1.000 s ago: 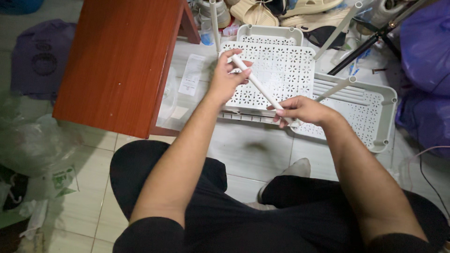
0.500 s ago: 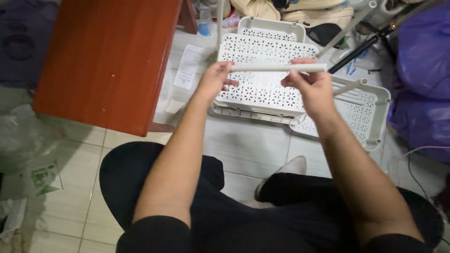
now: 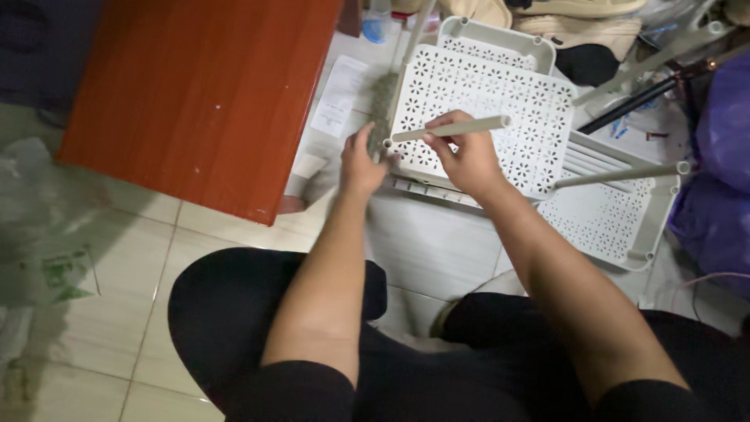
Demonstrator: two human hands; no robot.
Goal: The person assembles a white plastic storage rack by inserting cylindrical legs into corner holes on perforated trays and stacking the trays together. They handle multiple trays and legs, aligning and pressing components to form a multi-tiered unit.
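Note:
My right hand (image 3: 466, 154) is closed around a white plastic tube (image 3: 461, 126), held almost level over a white perforated tray (image 3: 508, 98). The tube's left end sits at the tray's near-left corner. My left hand (image 3: 358, 162) is at that same corner, beside the foot of an upright white pole (image 3: 406, 55). Its fingers are curled there, but blur hides whether they grip the corner or the pole. I am sitting on the tiled floor in black trousers.
A second perforated tray (image 3: 617, 223) lies to the right with a pole (image 3: 625, 173) standing in it, and a third tray (image 3: 494, 33) lies behind. A red-brown wooden table (image 3: 195, 94) stands at left, a paper leaflet (image 3: 340, 98) beside it. Shoes (image 3: 594, 31), a purple bag (image 3: 719, 156) and a black stand leg (image 3: 648, 95) crowd the back right.
The tube swung from a diagonal to nearly level. Its left end has come down to the tray's near-left corner. My right hand slid left along it, and my left hand dropped to the corner.

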